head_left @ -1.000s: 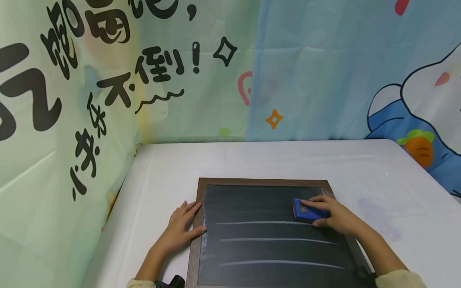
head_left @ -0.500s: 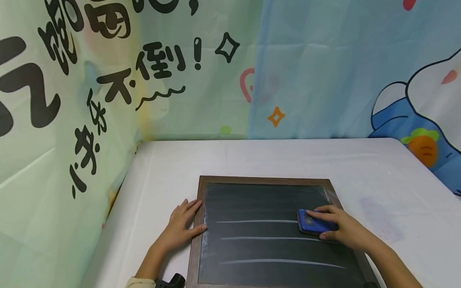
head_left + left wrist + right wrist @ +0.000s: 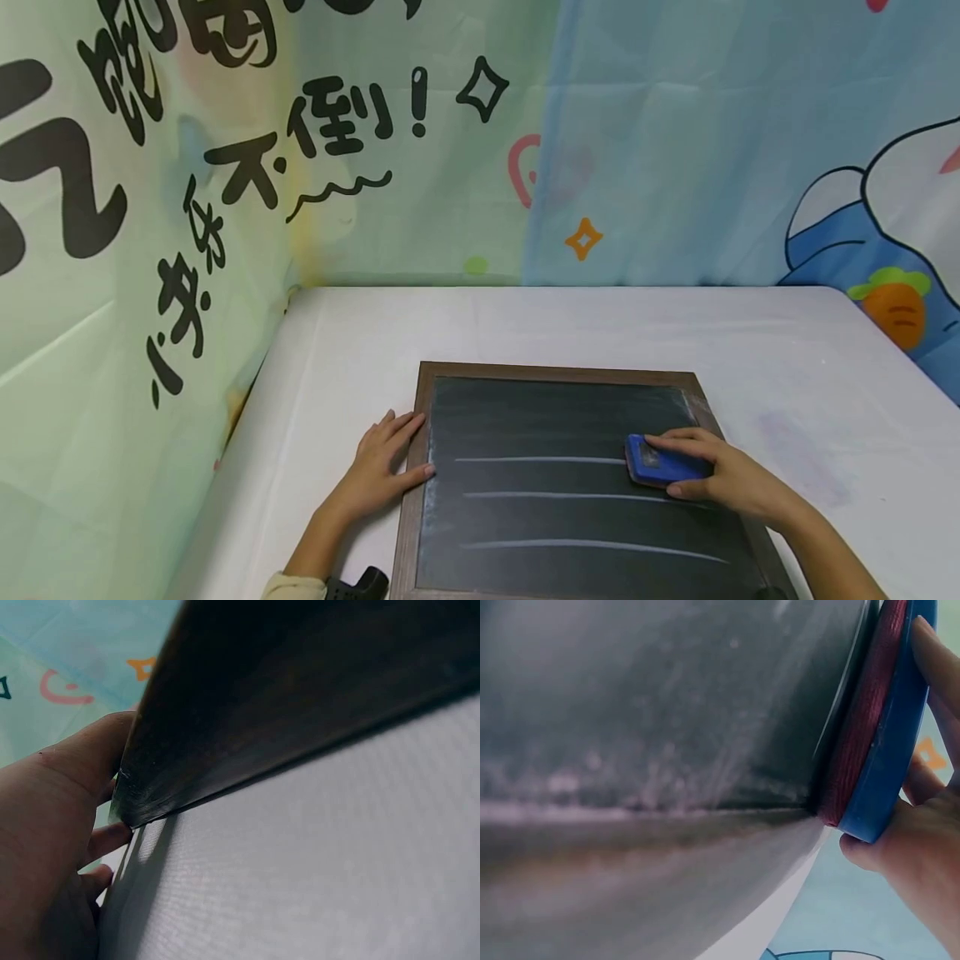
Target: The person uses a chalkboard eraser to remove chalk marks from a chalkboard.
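Note:
A blackboard (image 3: 540,417) with a brown wooden frame lies on the white table, with several white chalk lines (image 3: 592,544) across it. My left hand (image 3: 381,468) rests at the frame's left side, thumb over the edge and fingers extended; the left wrist view shows its fingertips against the board's edge. The right hand (image 3: 731,473) grips a blue blackboard eraser (image 3: 660,463) between thumb and fingers. Its dark red felt (image 3: 862,727) faces the board in the right wrist view. The eraser sits at the right end of the top chalk line and hides part of the board.
The white tabletop (image 3: 360,333) extends behind and to both sides of the board. Behind it hangs a printed cloth backdrop (image 3: 637,167), which also runs along the left side. The board's near edge lies at the bottom of the head view.
My right hand has moved the eraser down and slightly right, from above the top chalk line onto its right end. The left hand stays at the frame. The head view has shifted slightly.

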`<action>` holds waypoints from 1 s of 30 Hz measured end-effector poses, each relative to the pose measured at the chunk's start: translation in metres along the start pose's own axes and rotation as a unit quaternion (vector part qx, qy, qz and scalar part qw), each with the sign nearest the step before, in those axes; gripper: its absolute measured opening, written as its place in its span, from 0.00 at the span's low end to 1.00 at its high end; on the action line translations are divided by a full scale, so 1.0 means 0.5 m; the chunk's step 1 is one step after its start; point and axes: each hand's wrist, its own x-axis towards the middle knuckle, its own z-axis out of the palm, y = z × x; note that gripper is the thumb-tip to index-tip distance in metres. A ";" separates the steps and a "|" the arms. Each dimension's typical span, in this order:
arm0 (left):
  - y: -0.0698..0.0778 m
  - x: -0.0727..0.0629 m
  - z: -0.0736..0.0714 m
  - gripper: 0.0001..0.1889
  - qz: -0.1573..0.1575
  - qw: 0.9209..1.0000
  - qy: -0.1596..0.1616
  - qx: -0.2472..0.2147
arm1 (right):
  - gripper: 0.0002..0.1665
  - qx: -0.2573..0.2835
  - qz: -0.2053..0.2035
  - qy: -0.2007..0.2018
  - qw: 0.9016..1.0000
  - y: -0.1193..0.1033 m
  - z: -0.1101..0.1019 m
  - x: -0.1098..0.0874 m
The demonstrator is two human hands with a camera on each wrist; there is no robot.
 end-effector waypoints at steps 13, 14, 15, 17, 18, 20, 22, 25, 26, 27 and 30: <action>0.001 -0.002 -0.001 0.36 0.017 1.000 0.014 0.005 | 0.35 -0.013 -0.062 0.020 0.998 -0.028 0.016 0.011; 0.001 -0.002 0.000 0.36 0.015 1.000 0.013 0.004 | 0.35 -0.014 -0.065 0.019 0.998 -0.033 0.019 0.014; 0.001 -0.001 0.000 0.36 0.016 1.000 0.012 0.004 | 0.35 -0.016 -0.066 0.018 0.998 -0.039 0.022 0.017; 0.001 -0.001 0.001 0.36 0.015 1.000 0.011 0.001 | 0.35 -0.018 -0.072 0.016 0.997 -0.050 0.028 0.023; 0.001 -0.001 0.002 0.36 0.016 1.000 0.011 0.000 | 0.35 -0.021 -0.076 0.017 0.997 -0.056 0.032 0.026; 0.002 -0.001 0.003 0.36 0.017 1.000 0.010 0.000 | 0.34 -0.024 -0.085 0.020 0.996 -0.067 0.039 0.032; 0.002 -0.001 0.003 0.36 0.015 1.000 0.010 0.001 | 0.34 -0.023 -0.093 0.023 0.995 -0.078 0.047 0.038; 0.002 -0.002 0.003 0.36 0.009 1.000 0.008 0.000 | 0.34 -0.017 -0.096 0.023 0.995 -0.095 0.056 0.047; 0.002 -0.002 0.004 0.36 0.007 1.000 0.007 -0.001 | 0.33 -0.013 -0.094 0.023 0.995 -0.102 0.059 0.050; 0.002 -0.001 0.003 0.36 0.006 1.000 0.006 -0.001 | 0.33 -0.010 -0.091 0.022 0.996 -0.108 0.063 0.054; 0.004 -0.001 0.003 0.36 0.005 1.000 0.006 -0.001 | 0.33 -0.004 -0.087 0.020 0.996 -0.128 0.076 0.065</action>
